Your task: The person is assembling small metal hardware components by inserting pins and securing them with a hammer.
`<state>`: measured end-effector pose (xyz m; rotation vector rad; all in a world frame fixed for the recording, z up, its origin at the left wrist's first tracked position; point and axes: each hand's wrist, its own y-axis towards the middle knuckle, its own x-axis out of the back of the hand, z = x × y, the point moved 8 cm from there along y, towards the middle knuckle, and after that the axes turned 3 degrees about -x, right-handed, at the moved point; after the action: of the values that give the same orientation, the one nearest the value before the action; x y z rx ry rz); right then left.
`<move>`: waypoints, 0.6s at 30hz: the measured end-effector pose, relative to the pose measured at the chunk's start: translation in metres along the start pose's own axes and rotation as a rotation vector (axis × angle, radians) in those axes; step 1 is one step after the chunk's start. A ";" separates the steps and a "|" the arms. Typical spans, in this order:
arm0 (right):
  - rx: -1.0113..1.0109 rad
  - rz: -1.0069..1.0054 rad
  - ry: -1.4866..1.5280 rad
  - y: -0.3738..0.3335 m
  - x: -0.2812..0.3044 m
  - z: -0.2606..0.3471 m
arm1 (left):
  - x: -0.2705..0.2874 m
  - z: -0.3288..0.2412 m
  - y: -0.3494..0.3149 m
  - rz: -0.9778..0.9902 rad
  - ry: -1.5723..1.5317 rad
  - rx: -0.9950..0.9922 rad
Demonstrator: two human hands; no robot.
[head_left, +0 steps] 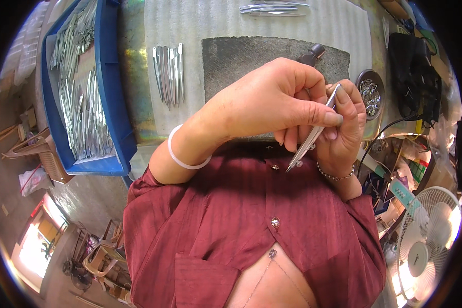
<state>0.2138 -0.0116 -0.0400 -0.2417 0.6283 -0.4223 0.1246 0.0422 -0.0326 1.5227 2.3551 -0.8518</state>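
In front of my chest, a slim, pointed, silvery metal piece [309,139], shaped like tweezers, is held slantwise with its dark tip toward me. My left hand [272,100] pinches its middle between thumb and fingers. Around its far end, the fingers of my right hand [348,120] are closed. Just beyond my fingers lies a tool with a black rounded end [313,53]; the rest of it is hidden behind my left hand. Both hands are above the near edge of a dark, rough mat [241,56].
On the left stands a blue bin [119,102] full of slim metal pieces. A row of similar pieces [168,74] lies on the white foam sheet [190,20], with another bunch [274,8] farther back. A dark bowl [363,77] of small metal parts sits right; a fan [418,256] stands lower right.
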 end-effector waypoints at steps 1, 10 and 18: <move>0.011 -0.013 -0.042 -0.001 0.000 0.002 | -0.001 0.000 -0.002 0.004 -0.001 0.004; 0.055 0.090 -0.063 -0.009 0.005 -0.001 | -0.011 -0.004 -0.009 0.045 0.006 -0.027; 0.017 0.086 -0.032 -0.008 0.005 -0.003 | -0.009 0.004 -0.007 0.000 -0.005 0.017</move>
<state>0.2134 -0.0218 -0.0422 -0.2044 0.6015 -0.3405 0.1215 0.0309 -0.0290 1.5250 2.3497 -0.8765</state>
